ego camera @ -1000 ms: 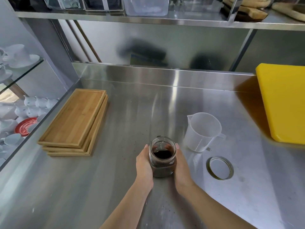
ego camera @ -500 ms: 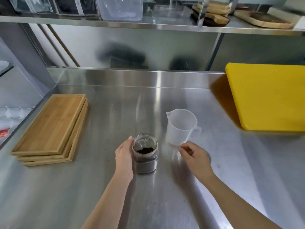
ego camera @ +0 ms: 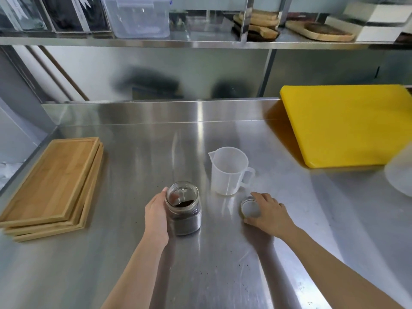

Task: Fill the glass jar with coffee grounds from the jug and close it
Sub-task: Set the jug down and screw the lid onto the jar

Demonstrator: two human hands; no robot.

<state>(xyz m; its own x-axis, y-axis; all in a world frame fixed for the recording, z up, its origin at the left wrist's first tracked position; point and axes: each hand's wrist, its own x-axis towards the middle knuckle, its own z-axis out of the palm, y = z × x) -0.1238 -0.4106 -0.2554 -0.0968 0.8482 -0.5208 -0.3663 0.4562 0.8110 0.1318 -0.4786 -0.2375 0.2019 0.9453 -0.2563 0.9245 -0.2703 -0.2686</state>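
While left hand [ego camera: 156,216] cups jar [ego camera: 184,208] | right-hand [ego camera: 268,214] grip closing over lid [ego camera: 250,207], beside jug [ego camera: 229,170]

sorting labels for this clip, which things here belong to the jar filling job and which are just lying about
Part of the job:
glass jar, holding coffee grounds, steadied by the left hand
plastic jug, looks empty
jar lid, under the right hand

Just lying about:
stacked wooden trays
yellow cutting board
shelf containers
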